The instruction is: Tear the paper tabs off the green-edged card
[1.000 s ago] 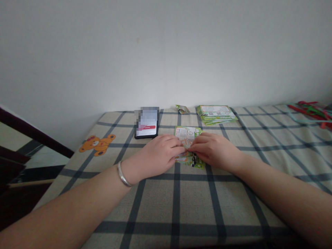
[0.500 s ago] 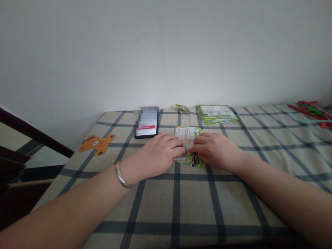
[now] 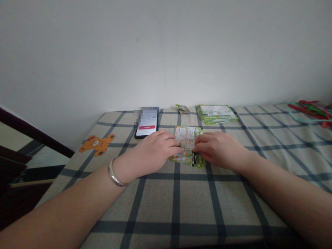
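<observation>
The phone (image 3: 147, 124) lies at far left. My left hand (image 3: 153, 152) has shifted slightly left since half a second ago, uncovering more of the leaflet (image 3: 187, 138). The leaflet lies flat on the checked cloth (image 3: 176, 200) between both hands. Its long axis runs from me towards the wall, near end skewed slightly right. My right hand (image 3: 218, 150) holds position. All fingers are curled, tips on the leaflet; whether they pinch or press, I cannot tell.

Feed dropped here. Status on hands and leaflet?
Left hand, right hand: fingertips on green leaflet. Leaflet on checked cloth. Phone just beyond left hand.
</observation>
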Demonstrator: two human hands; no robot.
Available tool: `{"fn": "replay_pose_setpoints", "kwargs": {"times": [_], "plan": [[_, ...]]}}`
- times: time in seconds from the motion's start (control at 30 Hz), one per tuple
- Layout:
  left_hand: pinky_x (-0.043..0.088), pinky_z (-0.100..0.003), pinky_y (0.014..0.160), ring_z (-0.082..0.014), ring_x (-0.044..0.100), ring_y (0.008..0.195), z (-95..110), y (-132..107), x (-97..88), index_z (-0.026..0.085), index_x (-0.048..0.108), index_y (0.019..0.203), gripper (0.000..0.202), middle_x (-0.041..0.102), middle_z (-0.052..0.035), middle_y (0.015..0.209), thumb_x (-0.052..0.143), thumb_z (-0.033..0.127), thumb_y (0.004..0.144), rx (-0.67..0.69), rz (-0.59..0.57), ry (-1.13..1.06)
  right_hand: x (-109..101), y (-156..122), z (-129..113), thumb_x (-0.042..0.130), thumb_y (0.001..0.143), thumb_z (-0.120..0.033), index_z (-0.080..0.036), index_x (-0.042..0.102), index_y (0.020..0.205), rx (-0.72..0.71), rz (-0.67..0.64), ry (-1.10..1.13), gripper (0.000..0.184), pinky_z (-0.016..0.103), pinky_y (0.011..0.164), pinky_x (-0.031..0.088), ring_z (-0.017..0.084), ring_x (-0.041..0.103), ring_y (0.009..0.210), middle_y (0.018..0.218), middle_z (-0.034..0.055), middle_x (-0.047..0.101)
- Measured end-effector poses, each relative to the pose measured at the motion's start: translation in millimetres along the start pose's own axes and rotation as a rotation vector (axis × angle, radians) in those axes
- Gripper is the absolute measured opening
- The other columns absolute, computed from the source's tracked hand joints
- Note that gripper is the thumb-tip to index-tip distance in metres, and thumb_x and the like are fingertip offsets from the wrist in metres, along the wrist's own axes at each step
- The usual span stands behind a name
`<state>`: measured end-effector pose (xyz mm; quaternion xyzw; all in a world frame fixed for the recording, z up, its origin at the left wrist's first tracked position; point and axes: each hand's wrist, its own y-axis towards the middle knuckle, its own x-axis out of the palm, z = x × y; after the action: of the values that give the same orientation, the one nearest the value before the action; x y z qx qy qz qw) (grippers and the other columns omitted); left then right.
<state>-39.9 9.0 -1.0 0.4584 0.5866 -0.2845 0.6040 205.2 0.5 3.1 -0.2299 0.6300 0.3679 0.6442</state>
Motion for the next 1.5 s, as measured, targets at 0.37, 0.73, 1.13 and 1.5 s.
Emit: {"fn": "replay_pose_setpoints", "kwargs": {"times": [0.37,0.73,1.13,1.5], "plan": [[0.044,-0.037,0.098,-0.0193,0.056,0.109,-11.3,-3.1,2.5,0.020,0.067,0.105,0.030,0.068,-0.0012,0.112,0.048,0.007,0.087,0.050,0.038,-0.056,-6.6,-7.9,7.3,0.056,0.082,-0.016,-0.026,0.072,0.091,0.037,-0.023,0.000,0.021,0.027,0.059,0.036,0.015,0.061,0.073,0.088,0.0008,0.068],[0.044,-0.036,0.099,-0.0174,0.054,0.115,-16.5,-4.1,-4.4,0.025,0.070,0.105,0.040,0.067,0.0008,0.117,0.047,0.002,0.082,0.034,-0.064,-0.103,-6.4,-14.3,14.6,0.055,0.081,-0.015,-0.025,0.072,0.087,0.018,-0.028,0.007,0.020,0.026,0.056,0.036,0.012,0.060,0.069,0.087,0.0004,0.068],[0.044,-0.035,0.099,-0.0179,0.058,0.110,-11.1,-2.6,-8.1,0.021,0.072,0.100,0.036,0.069,0.0000,0.116,0.047,0.002,0.082,0.004,-0.108,-0.057,-8.7,-17.5,21.4,0.056,0.082,-0.015,-0.029,0.073,0.091,0.030,-0.053,0.028,0.023,0.027,0.063,0.043,0.015,0.065,0.076,0.093,-0.0008,0.071],[0.044,-0.038,0.100,-0.0185,0.058,0.111,-14.3,-5.1,-3.7,0.025,0.074,0.097,0.036,0.069,-0.0001,0.115,0.049,0.006,0.080,-0.082,-0.089,-0.181,-7.3,-16.0,25.5,0.052,0.080,-0.014,-0.024,0.069,0.083,0.153,-0.062,0.079,0.019,0.027,0.061,0.040,0.016,0.064,0.075,0.089,0.0000,0.071]]}}
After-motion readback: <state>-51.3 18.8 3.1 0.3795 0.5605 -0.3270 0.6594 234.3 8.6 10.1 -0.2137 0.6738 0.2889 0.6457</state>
